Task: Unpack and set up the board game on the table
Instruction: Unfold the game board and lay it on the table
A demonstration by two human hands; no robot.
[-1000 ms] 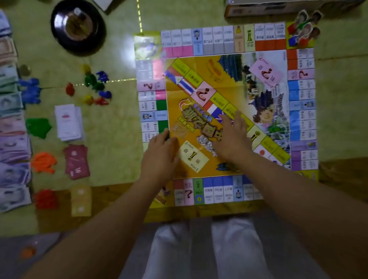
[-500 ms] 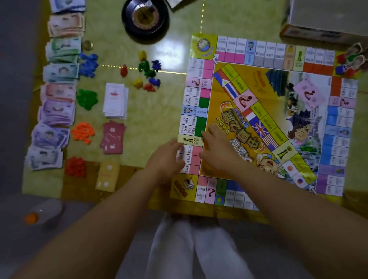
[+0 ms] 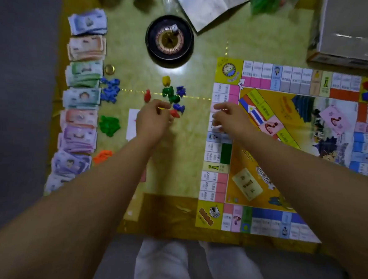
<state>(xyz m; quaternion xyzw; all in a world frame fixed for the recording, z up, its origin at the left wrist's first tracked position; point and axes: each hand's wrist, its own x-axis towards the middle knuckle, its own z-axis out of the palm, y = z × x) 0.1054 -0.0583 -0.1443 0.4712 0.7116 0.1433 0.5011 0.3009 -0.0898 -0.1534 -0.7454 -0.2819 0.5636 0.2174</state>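
1. Head cam, starting at the table's [image 3: 189, 139] left edge: banknote stacks [image 3: 81, 101] sit in one long column from the far end to the near end, sorted by colour.
2. Just right of the cash are three little heaps of plastic pieces: blue pile [image 3: 110, 90] farthest, green pile [image 3: 109, 125] in the middle, orange pile [image 3: 102, 155] nearest.
3. Toward the far edge sits a black roulette wheel [image 3: 169, 39], with a folded paper sheet [image 3: 207, 6] just behind it.
4. Mid-table, the coloured pawns [image 3: 171, 95] are clustered loosely: yellow, green, blue and red ones.
5. The left hand [image 3: 153, 119] is right at the near side of that cluster, fingers bunched together over a yellow sliver. It's too blurry to tell if it's actually pinching a pawn. A white card stack [image 3: 133, 122] peeks out from under the hand.
6. The right hand [image 3: 232, 121] is over the board's left edge, fingers loose and pointing left, with nothing visible in them.
7. The board [image 3: 287, 107] lies unfolded and flat on the table's right half, reaching its near edge.
8. At the far right corner sits the box [image 3: 356, 31].
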